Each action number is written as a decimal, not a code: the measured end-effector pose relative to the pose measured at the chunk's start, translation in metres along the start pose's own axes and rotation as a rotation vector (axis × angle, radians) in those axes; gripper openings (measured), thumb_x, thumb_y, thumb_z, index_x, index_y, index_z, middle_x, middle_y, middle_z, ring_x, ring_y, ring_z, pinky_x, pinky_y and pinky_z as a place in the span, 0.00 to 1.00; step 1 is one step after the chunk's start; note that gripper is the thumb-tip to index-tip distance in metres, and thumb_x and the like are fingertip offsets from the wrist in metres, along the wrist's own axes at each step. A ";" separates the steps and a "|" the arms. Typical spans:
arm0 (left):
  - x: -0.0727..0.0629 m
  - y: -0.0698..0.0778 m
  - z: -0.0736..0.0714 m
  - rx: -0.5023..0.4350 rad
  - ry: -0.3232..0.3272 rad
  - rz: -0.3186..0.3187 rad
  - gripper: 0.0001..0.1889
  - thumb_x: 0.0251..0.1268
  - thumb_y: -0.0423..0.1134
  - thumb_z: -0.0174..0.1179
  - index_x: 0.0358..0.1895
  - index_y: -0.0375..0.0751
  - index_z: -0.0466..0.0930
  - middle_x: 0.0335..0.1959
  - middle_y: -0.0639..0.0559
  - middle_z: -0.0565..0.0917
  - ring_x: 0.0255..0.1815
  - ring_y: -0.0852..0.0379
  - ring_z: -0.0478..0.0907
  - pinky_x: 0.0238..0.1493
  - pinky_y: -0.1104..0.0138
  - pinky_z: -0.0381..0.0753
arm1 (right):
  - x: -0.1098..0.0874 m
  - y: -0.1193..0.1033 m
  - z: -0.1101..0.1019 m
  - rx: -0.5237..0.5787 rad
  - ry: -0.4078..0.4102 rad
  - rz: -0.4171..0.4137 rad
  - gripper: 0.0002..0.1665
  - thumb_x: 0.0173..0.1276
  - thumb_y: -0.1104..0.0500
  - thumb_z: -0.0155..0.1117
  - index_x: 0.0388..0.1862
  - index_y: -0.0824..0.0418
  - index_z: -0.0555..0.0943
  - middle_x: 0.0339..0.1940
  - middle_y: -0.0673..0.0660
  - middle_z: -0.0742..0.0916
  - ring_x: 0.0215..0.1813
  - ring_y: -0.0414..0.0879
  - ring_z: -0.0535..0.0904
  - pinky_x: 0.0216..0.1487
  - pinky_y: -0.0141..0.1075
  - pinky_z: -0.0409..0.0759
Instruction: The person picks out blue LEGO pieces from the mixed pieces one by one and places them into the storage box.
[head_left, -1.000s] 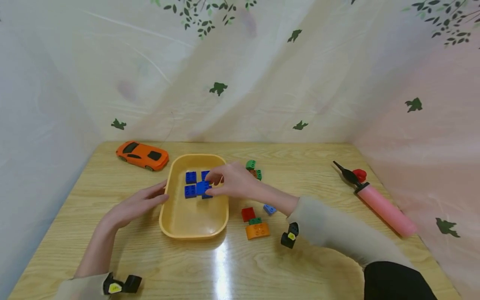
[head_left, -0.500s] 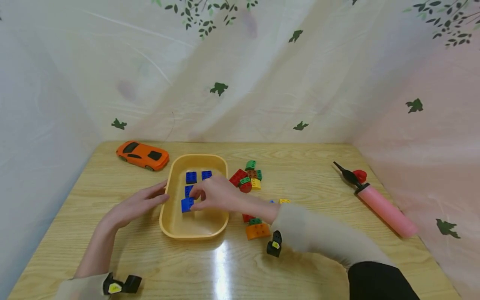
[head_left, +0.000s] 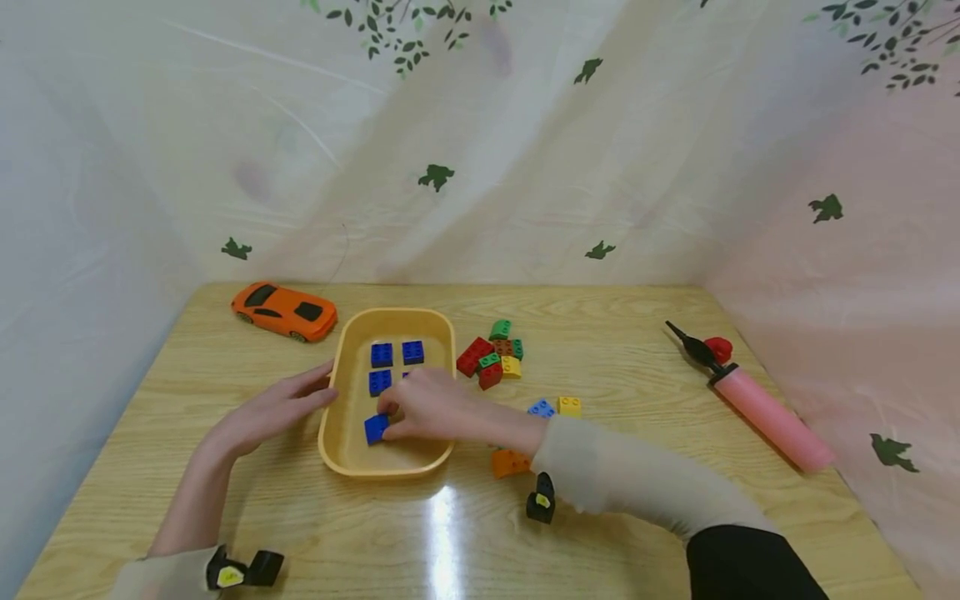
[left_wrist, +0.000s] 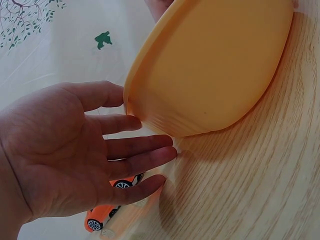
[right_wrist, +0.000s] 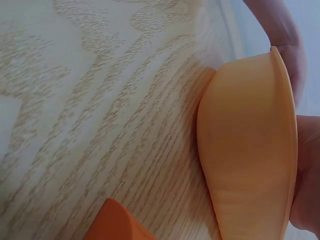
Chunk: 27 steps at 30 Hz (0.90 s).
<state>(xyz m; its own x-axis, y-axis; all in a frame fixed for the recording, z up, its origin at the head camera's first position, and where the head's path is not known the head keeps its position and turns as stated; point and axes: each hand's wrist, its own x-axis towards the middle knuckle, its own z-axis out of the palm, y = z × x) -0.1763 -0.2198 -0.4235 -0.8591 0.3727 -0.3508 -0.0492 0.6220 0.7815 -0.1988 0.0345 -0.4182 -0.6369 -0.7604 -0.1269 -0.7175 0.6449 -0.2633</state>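
Note:
A yellow-orange tray (head_left: 348, 446) holds several dark blue building bricks (head_left: 382, 355) set out in rows. My right hand (head_left: 435, 407) reaches into it and pinches another blue brick (head_left: 377, 429) between thumb and fingers, low over the tray's near half. The hand covers part of a brick behind it. My left hand (head_left: 277, 410) stays at the tray's left side. In the left wrist view its fingers (left_wrist: 135, 146) are spread and fairly straight, with fingertips at the tray wall (left_wrist: 200, 75). The right wrist view shows mostly the tray's outer wall (right_wrist: 245, 150), which hides the held brick.
Right of the tray lies a cluster of red, green, brown and yellow bricks (head_left: 474, 357). Nearer are a light blue brick (head_left: 541, 408), a yellow brick (head_left: 570, 406) and an orange brick (head_left: 511, 462). An orange toy car (head_left: 285, 311) stands back left; a pink hand pump (head_left: 772, 421) lies right.
My right hand has moved a blue brick from above the other bricks toward the tray's near end, coming down and left. The left hand has stayed at the tray's side.

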 end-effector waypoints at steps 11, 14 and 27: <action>0.000 0.001 0.000 0.004 0.005 -0.003 0.42 0.80 0.59 0.49 0.84 0.39 0.46 0.84 0.31 0.49 0.84 0.26 0.43 0.78 0.31 0.51 | 0.000 0.000 0.003 -0.019 -0.003 -0.013 0.19 0.68 0.40 0.72 0.50 0.49 0.91 0.34 0.42 0.91 0.28 0.33 0.78 0.31 0.21 0.73; -0.001 0.001 0.000 0.010 0.010 -0.008 0.42 0.80 0.59 0.50 0.84 0.39 0.47 0.84 0.31 0.50 0.84 0.26 0.44 0.78 0.31 0.51 | -0.001 0.000 0.002 -0.014 -0.004 -0.007 0.20 0.67 0.40 0.72 0.50 0.49 0.91 0.38 0.42 0.93 0.32 0.32 0.82 0.34 0.21 0.77; 0.000 0.001 0.001 0.029 0.023 -0.020 0.41 0.81 0.58 0.49 0.84 0.39 0.47 0.84 0.31 0.51 0.84 0.27 0.45 0.79 0.32 0.51 | -0.026 0.023 -0.024 0.169 0.210 -0.001 0.19 0.72 0.49 0.70 0.57 0.54 0.88 0.51 0.49 0.92 0.53 0.42 0.88 0.50 0.30 0.86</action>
<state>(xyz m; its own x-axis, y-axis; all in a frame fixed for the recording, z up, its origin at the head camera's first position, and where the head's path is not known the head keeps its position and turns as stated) -0.1759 -0.2188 -0.4232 -0.8698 0.3440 -0.3538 -0.0523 0.6487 0.7592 -0.2055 0.0714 -0.3978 -0.6938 -0.7167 0.0702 -0.6719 0.6091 -0.4214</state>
